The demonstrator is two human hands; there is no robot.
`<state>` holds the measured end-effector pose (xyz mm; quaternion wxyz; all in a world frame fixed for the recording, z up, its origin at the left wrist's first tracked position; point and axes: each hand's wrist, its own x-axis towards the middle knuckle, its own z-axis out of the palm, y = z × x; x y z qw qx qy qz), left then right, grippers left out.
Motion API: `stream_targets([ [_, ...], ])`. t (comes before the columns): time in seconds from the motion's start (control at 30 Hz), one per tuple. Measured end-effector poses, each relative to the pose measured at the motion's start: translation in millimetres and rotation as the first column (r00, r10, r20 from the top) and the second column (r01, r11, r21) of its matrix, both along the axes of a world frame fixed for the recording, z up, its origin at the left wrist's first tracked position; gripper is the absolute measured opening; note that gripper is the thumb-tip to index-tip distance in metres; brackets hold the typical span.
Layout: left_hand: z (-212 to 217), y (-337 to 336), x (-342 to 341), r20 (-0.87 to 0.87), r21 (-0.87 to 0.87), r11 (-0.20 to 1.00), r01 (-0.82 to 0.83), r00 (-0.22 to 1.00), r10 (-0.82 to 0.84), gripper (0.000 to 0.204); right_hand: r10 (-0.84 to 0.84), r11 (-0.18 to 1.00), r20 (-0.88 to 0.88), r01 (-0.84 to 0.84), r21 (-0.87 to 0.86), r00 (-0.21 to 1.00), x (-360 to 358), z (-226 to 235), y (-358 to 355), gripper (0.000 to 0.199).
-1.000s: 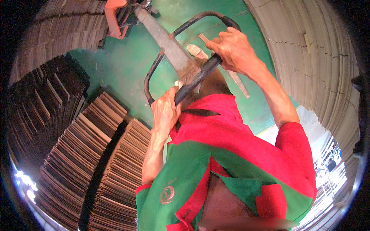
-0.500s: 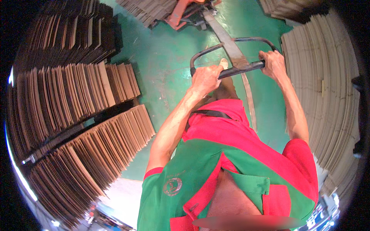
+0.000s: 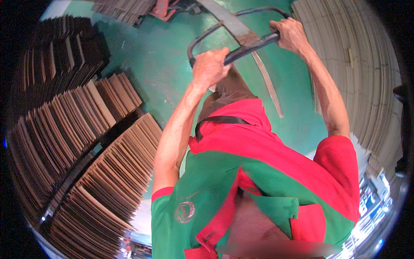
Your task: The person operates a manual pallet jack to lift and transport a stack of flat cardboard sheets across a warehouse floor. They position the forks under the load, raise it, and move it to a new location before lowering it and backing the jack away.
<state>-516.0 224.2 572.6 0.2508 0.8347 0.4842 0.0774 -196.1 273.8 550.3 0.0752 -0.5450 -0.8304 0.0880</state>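
Both of my arms stretch forward to the black crossbar of a pallet jack handle (image 3: 245, 38), a looped grip on a grey metal shaft. My left hand (image 3: 210, 67) wraps round the left end of the bar. Round the right end closes my right hand (image 3: 290, 34). At the top edge, part of the jack's orange-red body (image 3: 163, 9) shows beside a stack of brown cardboard sheets (image 3: 121, 7); how the two meet is hard to make out.
Stacks of cardboard sheets (image 3: 116, 162) line the left side, with darker stacks (image 3: 60, 60) farther off. A tall stack of pale sheets (image 3: 349, 64) stands close on the right. Green floor (image 3: 146, 47) runs between them, marked by a pale strip (image 3: 268, 84).
The handle and both hands have shifted up and left in view, and the handle tilts more. The jack and its stack slid toward the top edge. The surrounding stacks have turned in view.
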Motion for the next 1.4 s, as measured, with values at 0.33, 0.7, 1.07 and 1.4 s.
stream_targets([
  [0.33,-25.9,17.2,34.3,-0.029,-0.076,0.997,0.003,1.0,-0.005,0.025,-0.027,0.997,-0.049,0.03,0.065,0.998,30.5,-34.8,12.9,0.012],
  [0.7,-15.9,18.0,5.4,-0.024,-0.086,0.996,0.013,1.0,-0.015,0.024,0.001,0.998,-0.098,0.005,0.065,0.995,2.8,-12.3,14.1,0.012],
  [1.07,-12.4,18.9,-23.2,0.033,-0.036,0.999,0.032,0.999,-0.031,0.024,-0.02,1.0,0.034,0.021,-0.023,0.999,-23.8,-8.7,13.2,0.028],
  [1.4,-15.4,25.1,-36.6,0.027,-0.081,0.996,0.039,0.999,-0.037,0.022,-0.016,0.999,0.092,0.021,-0.048,0.996,-37.5,-11.7,22.4,0.028],
])
